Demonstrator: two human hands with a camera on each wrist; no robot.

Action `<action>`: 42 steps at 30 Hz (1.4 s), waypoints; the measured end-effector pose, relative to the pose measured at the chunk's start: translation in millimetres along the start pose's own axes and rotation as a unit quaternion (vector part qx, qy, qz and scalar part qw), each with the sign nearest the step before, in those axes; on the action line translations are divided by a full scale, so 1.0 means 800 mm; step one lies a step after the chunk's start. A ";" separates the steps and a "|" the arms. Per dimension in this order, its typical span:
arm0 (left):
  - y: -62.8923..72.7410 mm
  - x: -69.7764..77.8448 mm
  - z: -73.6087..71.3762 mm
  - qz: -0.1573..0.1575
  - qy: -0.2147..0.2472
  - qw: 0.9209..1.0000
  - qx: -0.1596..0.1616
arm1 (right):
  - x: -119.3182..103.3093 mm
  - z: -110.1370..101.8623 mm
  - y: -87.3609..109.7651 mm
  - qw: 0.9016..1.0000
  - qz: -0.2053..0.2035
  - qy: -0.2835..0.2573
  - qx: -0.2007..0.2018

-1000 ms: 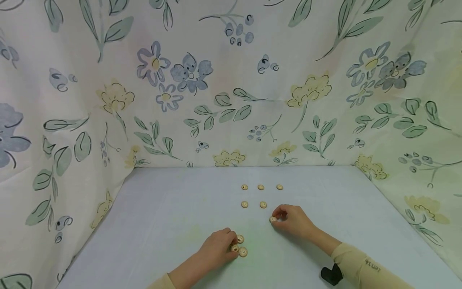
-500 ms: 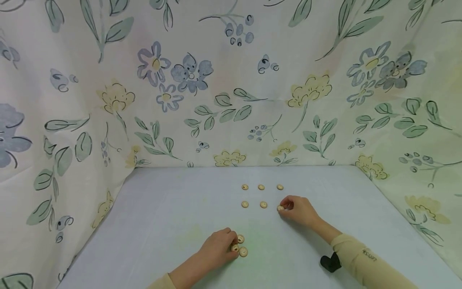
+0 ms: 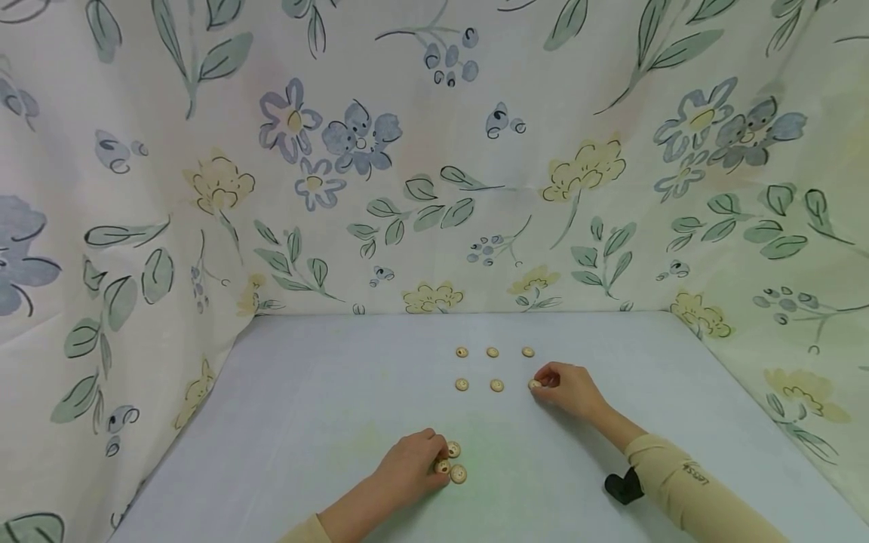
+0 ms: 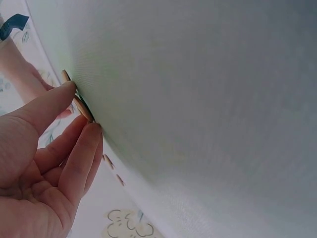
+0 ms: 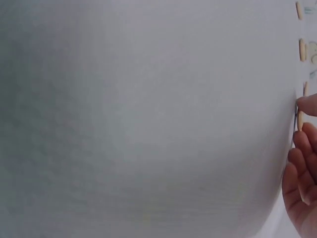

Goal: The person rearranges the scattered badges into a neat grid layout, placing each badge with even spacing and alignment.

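My right hand (image 3: 570,388) pinches a round wooden button (image 3: 535,385) between thumb and fingertips, down at the white tabletop. This button lines up with two others (image 3: 497,385) to its left. Behind them lies a row of three more buttons (image 3: 492,352). Nearer the front, my left hand (image 3: 410,464) holds a button (image 3: 443,467) at its edges with thumb and fingers; the left wrist view shows this button (image 4: 83,108) from the side, flat against the cloth. Two loose buttons (image 3: 458,473) sit right beside those fingers.
A white cloth-covered table (image 3: 326,377) spreads under everything. Floral curtains (image 3: 434,226) rise at its back and along both sides. A black heart-shaped piece (image 3: 623,488) hangs at my right sleeve (image 3: 686,483).
My right hand has moved away from me and slightly right with its button, bringing it to the end of the nearer row. My left hand has stayed in place.
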State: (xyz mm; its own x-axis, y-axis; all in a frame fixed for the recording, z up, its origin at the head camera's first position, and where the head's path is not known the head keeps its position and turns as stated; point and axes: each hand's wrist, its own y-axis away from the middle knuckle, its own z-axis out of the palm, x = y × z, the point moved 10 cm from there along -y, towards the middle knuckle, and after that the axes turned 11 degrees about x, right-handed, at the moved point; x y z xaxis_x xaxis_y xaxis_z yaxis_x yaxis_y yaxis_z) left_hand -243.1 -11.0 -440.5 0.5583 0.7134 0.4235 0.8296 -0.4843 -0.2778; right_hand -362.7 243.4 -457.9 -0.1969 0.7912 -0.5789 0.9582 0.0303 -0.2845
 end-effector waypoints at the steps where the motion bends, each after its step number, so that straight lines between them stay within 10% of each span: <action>1: 0.000 0.000 -0.001 0.001 0.000 1.000 0.002 | 0.000 0.000 0.000 1.000 -0.001 -0.001 0.001; 42: 0.001 0.002 -0.002 -0.003 0.001 1.000 -0.002 | 0.007 0.005 0.000 1.000 0.017 -0.015 -0.006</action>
State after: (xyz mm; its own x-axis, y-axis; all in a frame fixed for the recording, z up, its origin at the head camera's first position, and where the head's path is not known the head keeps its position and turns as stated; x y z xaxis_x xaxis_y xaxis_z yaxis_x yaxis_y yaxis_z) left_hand -241.6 -11.1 -438.2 0.5525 0.7157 0.4273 0.8334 -0.4819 -0.2706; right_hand -364.7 245.7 -464.4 -0.1702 0.7738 -0.6102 0.9669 0.0119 -0.2547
